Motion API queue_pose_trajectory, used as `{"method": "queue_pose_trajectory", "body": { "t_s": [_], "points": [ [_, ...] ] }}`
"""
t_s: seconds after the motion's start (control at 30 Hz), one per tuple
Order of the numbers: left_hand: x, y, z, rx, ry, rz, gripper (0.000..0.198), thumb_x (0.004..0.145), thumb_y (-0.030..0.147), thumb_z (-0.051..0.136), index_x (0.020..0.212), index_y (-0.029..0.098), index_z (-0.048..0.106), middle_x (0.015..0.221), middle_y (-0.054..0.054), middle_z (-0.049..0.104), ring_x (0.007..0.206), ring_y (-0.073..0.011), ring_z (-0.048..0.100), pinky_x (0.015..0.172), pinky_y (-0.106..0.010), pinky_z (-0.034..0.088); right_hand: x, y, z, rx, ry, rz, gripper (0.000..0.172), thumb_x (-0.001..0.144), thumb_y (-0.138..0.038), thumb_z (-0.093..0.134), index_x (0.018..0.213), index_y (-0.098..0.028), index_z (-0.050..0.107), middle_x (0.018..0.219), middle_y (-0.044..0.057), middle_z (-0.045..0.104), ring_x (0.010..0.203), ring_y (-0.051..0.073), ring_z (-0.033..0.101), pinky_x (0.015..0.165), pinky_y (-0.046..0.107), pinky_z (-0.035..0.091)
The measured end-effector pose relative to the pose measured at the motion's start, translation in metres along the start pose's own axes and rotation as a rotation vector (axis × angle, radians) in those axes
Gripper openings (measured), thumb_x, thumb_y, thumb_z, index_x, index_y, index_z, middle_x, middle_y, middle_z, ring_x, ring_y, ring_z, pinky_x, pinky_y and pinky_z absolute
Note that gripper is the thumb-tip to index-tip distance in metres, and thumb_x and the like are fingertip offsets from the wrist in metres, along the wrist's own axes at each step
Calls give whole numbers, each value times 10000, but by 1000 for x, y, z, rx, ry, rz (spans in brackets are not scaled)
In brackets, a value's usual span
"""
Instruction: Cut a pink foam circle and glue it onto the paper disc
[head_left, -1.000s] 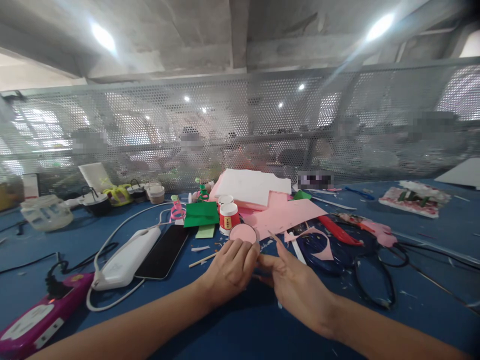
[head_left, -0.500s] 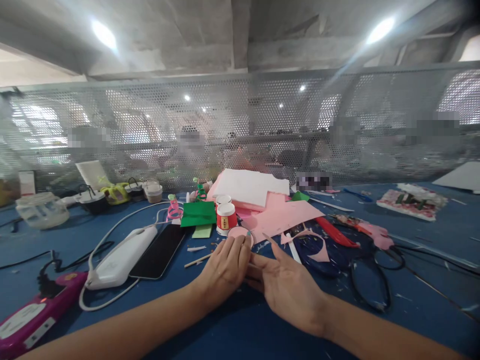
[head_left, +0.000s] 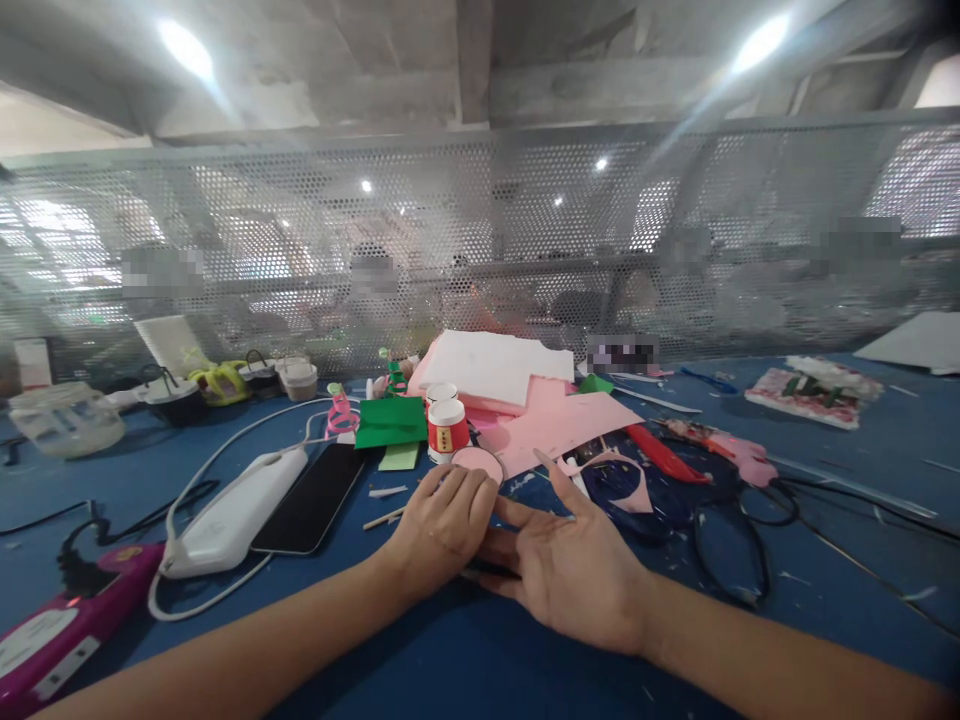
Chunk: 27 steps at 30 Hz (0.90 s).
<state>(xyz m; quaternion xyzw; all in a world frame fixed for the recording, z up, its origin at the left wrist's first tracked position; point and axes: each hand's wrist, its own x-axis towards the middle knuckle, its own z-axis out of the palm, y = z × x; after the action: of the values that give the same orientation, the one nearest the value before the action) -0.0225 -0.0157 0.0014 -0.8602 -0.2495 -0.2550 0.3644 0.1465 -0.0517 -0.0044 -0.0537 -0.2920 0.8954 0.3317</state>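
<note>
My left hand (head_left: 448, 520) is closed, knuckles up, with its curled fingers over the fingertips of my right hand. Whatever those fingers may hold is hidden. My right hand (head_left: 574, 560) lies palm up with its thumb raised and its fingers stretched apart; nothing shows in its palm. Just beyond the left knuckles is a round pink paper disc (head_left: 480, 463) with a dark rim. Behind the disc stand a red and white paper cup (head_left: 448, 432) and a second cup (head_left: 441, 393). A cut pink paper strip (head_left: 637, 497) lies past my right thumb.
Pink paper (head_left: 570, 430) and a white sheet (head_left: 487, 365) are stacked at the back. Green paper (head_left: 390, 421), a phone (head_left: 309, 500) and a white power bank (head_left: 236, 515) lie left, beside a magenta power strip (head_left: 82, 625). A pink glue gun (head_left: 739, 457) and red-handled tool (head_left: 667, 455) lie right.
My left fingers have curled in and drawn back from the pink disc's edge, showing more of it. My right fingers have spread slightly. The view has shifted a little.
</note>
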Motion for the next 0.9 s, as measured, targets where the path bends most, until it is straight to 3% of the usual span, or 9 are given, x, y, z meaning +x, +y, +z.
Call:
{"method": "queue_pose_trajectory", "body": {
  "t_s": [0.13, 0.3, 0.53, 0.7, 0.9],
  "points": [
    [0, -1, 2, 13, 32, 8, 146, 867, 89, 406, 912, 129, 540, 856, -58, 636, 769, -174, 571, 799, -325, 441, -1, 0, 1, 41, -7, 11, 765, 795, -747, 205, 1205, -200, 548, 1002, 82, 644, 1074, 213, 517, 995, 411, 270],
    [1, -5, 3, 19, 60, 58, 138, 861, 74, 396, 820, 149, 506, 745, -39, 605, 669, -161, 539, 732, -308, 431, -3, 2, 2, 134, -26, 23, 806, 803, -747, 185, 1311, -183, 456, 1168, 108, 578, 1202, 206, 415, 1029, 442, 243],
    [1, -8, 7, 21, 82, 90, 192, 862, 60, 368, 739, 171, 464, 626, -7, 536, 565, -148, 474, 611, -280, 392, -3, 1, 2, 95, -32, 15, 784, 806, -731, 252, 1249, -143, 518, 1166, 122, 583, 1233, 212, 378, 1038, 437, 225],
    [2, -9, 8, -6, 73, 101, 206, 858, 55, 382, 704, 178, 444, 610, 2, 515, 544, -139, 453, 589, -276, 384, -2, 1, 4, 83, 1, 18, 705, 823, -685, 305, 1239, -159, 523, 1160, 105, 590, 1222, 208, 383, 1022, 436, 243],
    [0, -8, 8, -54, 63, 93, 224, 850, 38, 382, 686, 182, 432, 602, 2, 505, 544, -138, 450, 598, -273, 401, -3, 1, 6, 53, 67, 14, 731, 800, -717, 314, 1188, -147, 558, 1143, 117, 587, 1214, 225, 389, 995, 449, 305]
  ]
}}
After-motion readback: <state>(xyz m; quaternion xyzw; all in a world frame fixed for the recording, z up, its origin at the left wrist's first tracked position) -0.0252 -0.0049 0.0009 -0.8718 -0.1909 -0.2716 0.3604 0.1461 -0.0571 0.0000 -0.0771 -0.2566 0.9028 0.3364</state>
